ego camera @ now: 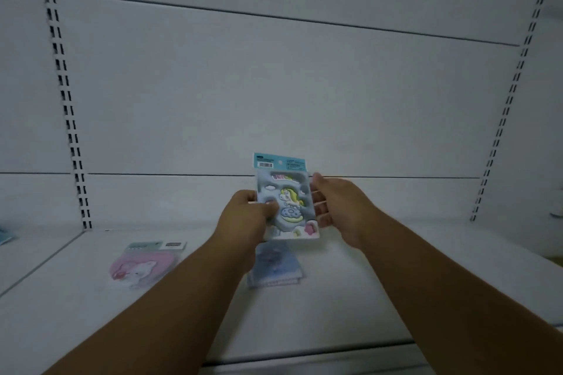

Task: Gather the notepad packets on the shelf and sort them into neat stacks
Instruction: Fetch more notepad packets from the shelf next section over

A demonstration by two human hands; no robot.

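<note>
Glossy-wrapped, light and likely slippery, the unicorn notepad packet (286, 204) hangs upright just above the blue packet (275, 265), so I hold its side edges: left hand (246, 216) pinching one, right hand (338, 207) pressing near-straight fingers against the other.

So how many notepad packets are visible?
3: unicorn packet held up centre, blue packet on the shelf beneath it, pink packet left. Blue edge far left may be another.

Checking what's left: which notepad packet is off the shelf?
The unicorn packet, gripped in the left hand, right hand touching its edge; the pink packet and blue packet lie flat on the shelf.
</note>
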